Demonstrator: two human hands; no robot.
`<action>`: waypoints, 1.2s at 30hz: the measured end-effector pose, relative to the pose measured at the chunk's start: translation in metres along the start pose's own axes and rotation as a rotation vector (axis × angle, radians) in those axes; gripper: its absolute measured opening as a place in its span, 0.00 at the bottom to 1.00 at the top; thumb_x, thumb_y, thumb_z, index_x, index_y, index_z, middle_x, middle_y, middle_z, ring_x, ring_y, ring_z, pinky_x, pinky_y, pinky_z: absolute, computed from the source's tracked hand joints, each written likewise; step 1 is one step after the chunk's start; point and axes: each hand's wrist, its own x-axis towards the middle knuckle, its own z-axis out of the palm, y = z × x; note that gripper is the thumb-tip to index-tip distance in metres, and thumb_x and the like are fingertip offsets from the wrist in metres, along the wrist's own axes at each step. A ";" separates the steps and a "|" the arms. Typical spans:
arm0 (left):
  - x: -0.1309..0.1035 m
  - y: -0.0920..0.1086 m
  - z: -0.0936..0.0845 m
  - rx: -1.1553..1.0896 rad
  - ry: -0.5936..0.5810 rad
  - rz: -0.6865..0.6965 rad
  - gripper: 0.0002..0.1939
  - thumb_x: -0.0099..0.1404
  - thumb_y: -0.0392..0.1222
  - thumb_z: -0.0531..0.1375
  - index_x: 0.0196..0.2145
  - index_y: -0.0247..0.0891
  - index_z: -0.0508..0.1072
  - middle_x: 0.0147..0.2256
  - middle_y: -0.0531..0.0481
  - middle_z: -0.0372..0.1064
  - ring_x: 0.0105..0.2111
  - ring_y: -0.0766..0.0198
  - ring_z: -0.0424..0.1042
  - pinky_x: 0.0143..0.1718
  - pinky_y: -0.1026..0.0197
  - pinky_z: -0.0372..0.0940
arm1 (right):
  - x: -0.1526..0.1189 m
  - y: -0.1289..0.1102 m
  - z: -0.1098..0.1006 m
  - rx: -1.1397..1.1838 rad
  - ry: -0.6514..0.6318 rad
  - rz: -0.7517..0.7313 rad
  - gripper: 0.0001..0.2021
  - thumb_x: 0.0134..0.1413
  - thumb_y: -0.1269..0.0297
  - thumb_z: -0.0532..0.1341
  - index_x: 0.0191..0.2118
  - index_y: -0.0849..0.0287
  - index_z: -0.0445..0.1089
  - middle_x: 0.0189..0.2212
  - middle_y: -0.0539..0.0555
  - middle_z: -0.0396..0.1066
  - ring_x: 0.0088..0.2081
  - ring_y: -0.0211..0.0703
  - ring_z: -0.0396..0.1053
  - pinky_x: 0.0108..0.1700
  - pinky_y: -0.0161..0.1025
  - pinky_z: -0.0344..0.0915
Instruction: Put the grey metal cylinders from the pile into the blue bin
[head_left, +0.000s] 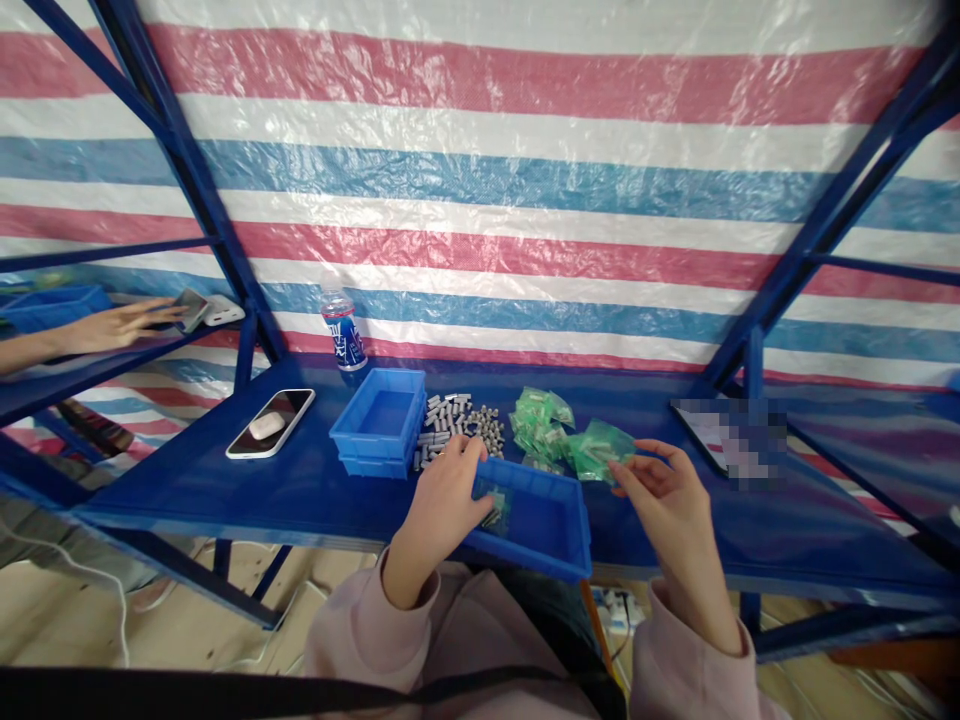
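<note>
My left hand [448, 492] is at the left end of a blue tray [551, 520], its fingers bent over the rim beside the metal parts; whatever its fingertips hold is hidden. A small clear bag with parts [496, 508] lies in that tray, by my left thumb. My right hand [667, 490] pinches the right edge of a green plastic bag [600, 450], just beyond the tray's right end. More green bags [538, 420] lie in a pile to its left. Silver cylinders [450, 412] and small round metal pieces [487, 430] are heaped behind my left hand.
Stacked blue trays [380, 410] stand left of the metal parts, with a bottle [344, 335] behind them. A phone [289, 407] carrying a white case [267, 426] lies at left, another phone [705, 432] at right. Another person's hand [131, 325] reaches over the left table.
</note>
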 end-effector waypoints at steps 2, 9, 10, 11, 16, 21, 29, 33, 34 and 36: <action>0.001 0.005 0.002 0.063 0.032 0.003 0.08 0.55 0.37 0.61 0.34 0.40 0.66 0.44 0.48 0.63 0.45 0.56 0.67 0.46 0.54 0.61 | -0.009 -0.013 0.007 0.024 -0.053 -0.002 0.23 0.39 0.52 0.69 0.39 0.54 0.60 0.23 0.46 0.65 0.24 0.41 0.68 0.26 0.38 0.70; 0.003 0.028 0.017 0.085 0.032 0.008 0.09 0.54 0.44 0.63 0.25 0.35 0.70 0.54 0.33 0.60 0.54 0.38 0.58 0.50 0.37 0.55 | -0.039 -0.039 0.030 -0.021 -0.397 0.051 0.11 0.46 0.59 0.63 0.34 0.55 0.62 0.18 0.43 0.58 0.20 0.37 0.62 0.23 0.35 0.66; 0.003 0.029 0.019 0.066 0.017 0.004 0.09 0.52 0.44 0.64 0.26 0.35 0.71 0.55 0.33 0.59 0.55 0.37 0.57 0.51 0.36 0.55 | -0.041 -0.039 0.033 -0.043 -0.432 0.045 0.09 0.47 0.60 0.62 0.33 0.55 0.62 0.18 0.43 0.58 0.20 0.37 0.62 0.23 0.34 0.65; 0.004 0.030 0.020 0.055 0.000 -0.003 0.09 0.50 0.43 0.65 0.27 0.35 0.72 0.56 0.33 0.59 0.55 0.37 0.57 0.51 0.36 0.55 | -0.044 -0.038 0.035 -0.067 -0.465 0.038 0.08 0.48 0.62 0.61 0.33 0.55 0.62 0.18 0.44 0.59 0.20 0.37 0.62 0.23 0.34 0.64; 0.006 0.028 0.023 0.060 -0.044 -0.035 0.06 0.48 0.36 0.63 0.27 0.35 0.73 0.57 0.34 0.58 0.56 0.39 0.57 0.51 0.39 0.58 | -0.048 -0.026 0.044 -0.207 -0.548 -0.001 0.05 0.46 0.67 0.57 0.32 0.55 0.61 0.17 0.43 0.57 0.19 0.37 0.61 0.22 0.33 0.59; 0.006 0.026 0.020 0.027 -0.081 -0.045 0.02 0.52 0.35 0.60 0.23 0.34 0.70 0.58 0.33 0.56 0.58 0.39 0.55 0.48 0.44 0.63 | -0.049 -0.021 0.050 -0.358 -0.566 -0.082 0.05 0.45 0.71 0.55 0.32 0.55 0.61 0.16 0.43 0.58 0.19 0.38 0.60 0.22 0.33 0.55; 0.001 0.014 0.009 -0.051 -0.014 -0.062 0.04 0.55 0.33 0.56 0.24 0.36 0.67 0.56 0.37 0.59 0.55 0.48 0.61 0.51 0.50 0.60 | -0.056 -0.017 0.064 -0.372 -0.587 -0.080 0.12 0.46 0.73 0.55 0.39 0.56 0.60 0.22 0.47 0.66 0.25 0.42 0.69 0.27 0.36 0.63; 0.001 0.007 0.002 -0.078 0.022 -0.108 0.06 0.58 0.33 0.53 0.24 0.38 0.63 0.41 0.43 0.67 0.42 0.57 0.69 0.44 0.57 0.62 | -0.061 -0.016 0.074 -0.333 -0.626 -0.044 0.18 0.47 0.74 0.56 0.46 0.57 0.61 0.27 0.50 0.70 0.28 0.43 0.72 0.29 0.37 0.67; 0.001 0.005 0.001 -0.077 0.028 -0.115 0.06 0.58 0.33 0.52 0.24 0.38 0.62 0.37 0.45 0.67 0.38 0.59 0.70 0.41 0.58 0.62 | -0.062 -0.016 0.076 -0.312 -0.637 -0.032 0.20 0.47 0.74 0.56 0.49 0.57 0.60 0.29 0.51 0.71 0.29 0.43 0.73 0.30 0.37 0.68; 0.000 0.003 0.000 -0.073 0.031 -0.126 0.06 0.59 0.34 0.52 0.25 0.38 0.61 0.32 0.49 0.66 0.34 0.61 0.68 0.37 0.60 0.61 | -0.063 -0.017 0.080 -0.265 -0.646 -0.006 0.25 0.47 0.75 0.57 0.53 0.57 0.57 0.31 0.52 0.72 0.30 0.42 0.74 0.32 0.38 0.70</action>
